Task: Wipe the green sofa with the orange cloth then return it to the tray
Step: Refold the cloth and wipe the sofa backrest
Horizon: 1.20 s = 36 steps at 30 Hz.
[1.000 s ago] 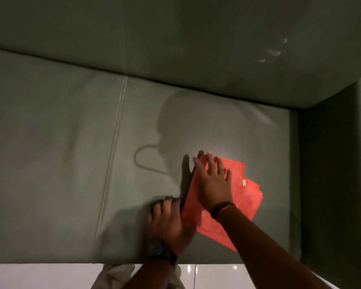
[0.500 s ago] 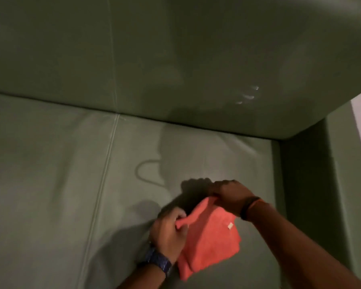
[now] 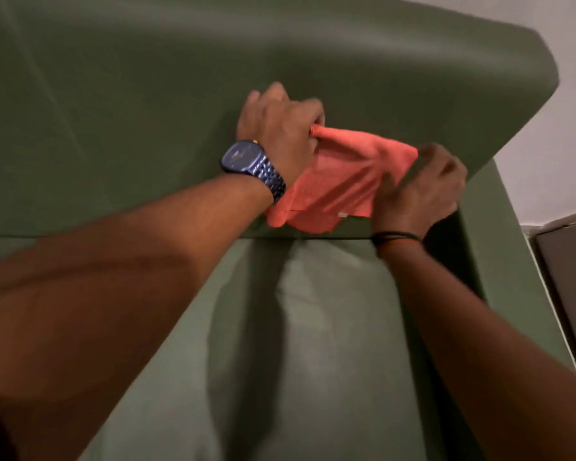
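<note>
- The orange cloth (image 3: 340, 181) is spread against the lower backrest of the green sofa (image 3: 113, 111), just above the seat seam.
- The left hand (image 3: 280, 128) pinches its upper left corner with curled fingers.
- The right hand (image 3: 423, 191) grips its right edge, fingers closed.
- A small white tag (image 3: 342, 214) sits at the lower hem; no writing is readable.
- The seat below lies open; the armrest (image 3: 499, 247) is close on the right.
- The left wrist wears a blue watch (image 3: 243, 158).

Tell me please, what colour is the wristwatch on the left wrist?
Dark blue, face and metal link band alike; the wristwatch shows in the head view.
</note>
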{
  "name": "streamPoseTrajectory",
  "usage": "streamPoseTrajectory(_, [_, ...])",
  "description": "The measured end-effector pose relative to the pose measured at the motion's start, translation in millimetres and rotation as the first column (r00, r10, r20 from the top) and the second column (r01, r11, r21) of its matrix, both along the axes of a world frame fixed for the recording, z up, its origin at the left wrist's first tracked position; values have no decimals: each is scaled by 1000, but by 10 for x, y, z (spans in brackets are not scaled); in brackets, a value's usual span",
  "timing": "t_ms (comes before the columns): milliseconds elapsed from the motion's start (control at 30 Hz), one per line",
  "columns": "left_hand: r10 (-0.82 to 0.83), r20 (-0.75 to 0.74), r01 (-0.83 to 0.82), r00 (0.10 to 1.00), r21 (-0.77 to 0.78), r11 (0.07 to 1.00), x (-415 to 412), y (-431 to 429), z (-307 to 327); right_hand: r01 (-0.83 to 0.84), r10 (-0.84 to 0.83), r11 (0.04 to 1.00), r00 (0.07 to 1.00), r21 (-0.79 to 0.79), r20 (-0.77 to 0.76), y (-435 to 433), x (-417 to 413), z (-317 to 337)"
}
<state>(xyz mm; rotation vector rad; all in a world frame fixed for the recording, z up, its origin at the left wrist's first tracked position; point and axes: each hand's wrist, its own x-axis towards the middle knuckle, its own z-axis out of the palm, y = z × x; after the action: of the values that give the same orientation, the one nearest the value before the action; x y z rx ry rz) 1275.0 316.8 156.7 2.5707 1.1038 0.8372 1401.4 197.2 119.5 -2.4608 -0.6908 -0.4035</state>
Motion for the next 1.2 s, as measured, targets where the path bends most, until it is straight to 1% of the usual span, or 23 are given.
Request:
streamPoseTrajectory(33, [15,-33,-14,999,16,1000,66,46,26,101,-96,987,994,122,-50,45,-159,-68])
streamPoseTrajectory(67, [26,-58,-25,998,27,999,106,93,28,137,-92,960,979,245,-183,93,-339,-151])
streamPoseTrajectory(100, [23,-86,-20,996,39,999,136,131,11,154,-11,926,924,345,-382,150,-500,-244])
streamPoseTrajectory(133, [2,-101,4,995,59,998,147,156,-15,192,82,902,803,387,-590,212,-625,-318])
streamPoseTrajectory(167, [-33,-94,41,995,84,996,124,166,-50,223,155,894,661,389,-734,277,-694,-381])
streamPoseTrajectory(200, [-73,-69,82,995,130,988,64,168,-106,233,198,892,569,388,-798,352,-702,-425])
streamPoseTrajectory(233, [-96,-55,105,994,190,976,-24,166,-179,224,216,894,543,388,-811,434,-663,-460])
streamPoseTrajectory(267, [-91,-78,108,993,242,964,-152,166,-268,211,227,893,549,397,-804,513,-615,-485])
streamPoseTrajectory(333, [-26,-200,86,979,297,951,-472,205,-479,219,195,902,560,371,-805,646,-576,-506])
streamPoseTrajectory(400, [33,-322,65,946,289,955,-764,272,-672,193,189,908,603,372,-775,718,-675,-568])
streamPoseTrajectory(433, [48,-368,60,929,277,959,-861,317,-741,147,209,912,635,382,-744,739,-759,-615])
streamPoseTrajectory(500, [60,-426,62,903,267,962,-951,403,-816,39,263,921,673,388,-691,754,-899,-725])
streamPoseTrajectory(567, [62,-456,75,888,278,958,-961,459,-836,-7,275,926,699,378,-661,730,-874,-797])
streamPoseTrajectory(700, [52,-468,100,882,294,950,-994,479,-828,-47,244,937,796,345,-554,559,-535,-885])
streamPoseTrajectory(800, [51,-461,107,886,310,945,-1012,467,-814,-31,244,930,798,367,-551,571,-542,-905])
streamPoseTrajectory(867, [45,-445,101,895,300,949,-992,458,-828,-39,229,940,808,339,-543,655,-712,-928])
streamPoseTrajectory(967, [45,-410,79,911,282,956,-946,380,-848,-49,258,933,782,357,-567,705,-801,-981])
streamPoseTrajectory(1100, [-76,-428,198,901,249,948,-829,155,-817,-41,262,925,791,378,-553,644,-623,-1028])
streamPoseTrajectory(1133, [-75,-413,186,908,237,954,-758,114,-791,-38,258,926,790,375,-557,642,-630,-1014])
streamPoseTrajectory(1200, [1,-365,97,931,249,964,-587,82,-740,-32,247,930,791,366,-560,642,-677,-951])
